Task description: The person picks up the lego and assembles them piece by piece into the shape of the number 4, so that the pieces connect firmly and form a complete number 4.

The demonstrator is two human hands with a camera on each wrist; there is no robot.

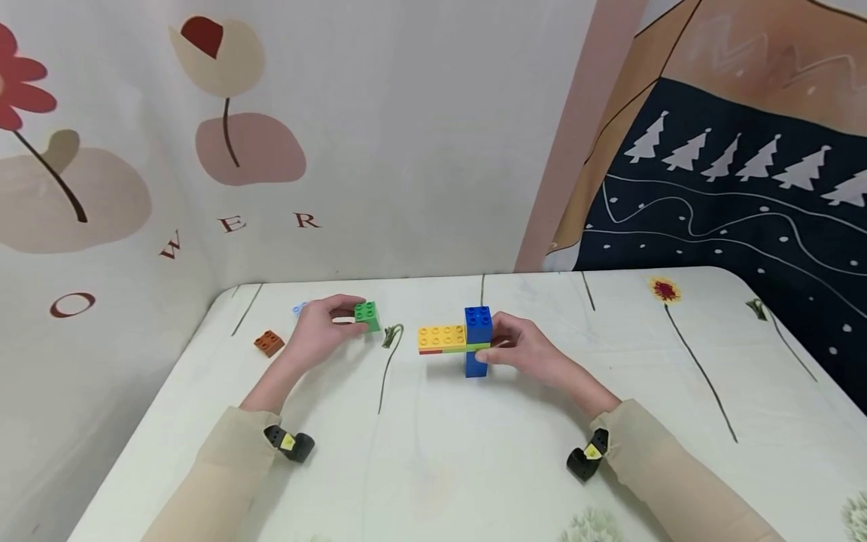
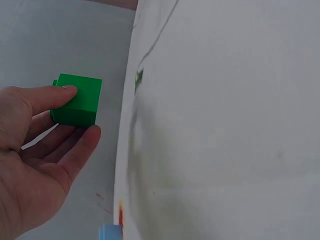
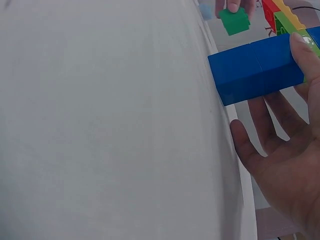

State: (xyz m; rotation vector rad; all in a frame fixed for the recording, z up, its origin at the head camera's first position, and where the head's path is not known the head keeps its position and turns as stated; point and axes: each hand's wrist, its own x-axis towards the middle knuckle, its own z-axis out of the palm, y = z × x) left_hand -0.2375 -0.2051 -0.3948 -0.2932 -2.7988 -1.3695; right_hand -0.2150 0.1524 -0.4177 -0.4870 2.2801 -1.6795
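Between thumb and fingers my left hand [image 1: 320, 328] pinches a green toy brick [image 1: 367, 316], its studs showing in the head view. In the left wrist view the same green brick [image 2: 80, 100] hangs clear of the table. My right hand [image 1: 528, 348] grips a joined block build by its right side. That build has a blue brick [image 1: 478, 324] on top, a yellow studded plate [image 1: 442, 336] reaching left, thin red and lime pieces beneath, and more blue [image 1: 476, 364] below. Seen from the right wrist, a long blue section [image 3: 257, 70] sticks out past the fingers.
An orange-brown brick [image 1: 269, 343] lies on the white cloth-covered table [image 1: 433, 452] left of my left hand. Partly hidden behind that hand is a light blue brick [image 1: 299, 309]. A printed curtain [image 1: 406, 150] hangs along the table's back edge.
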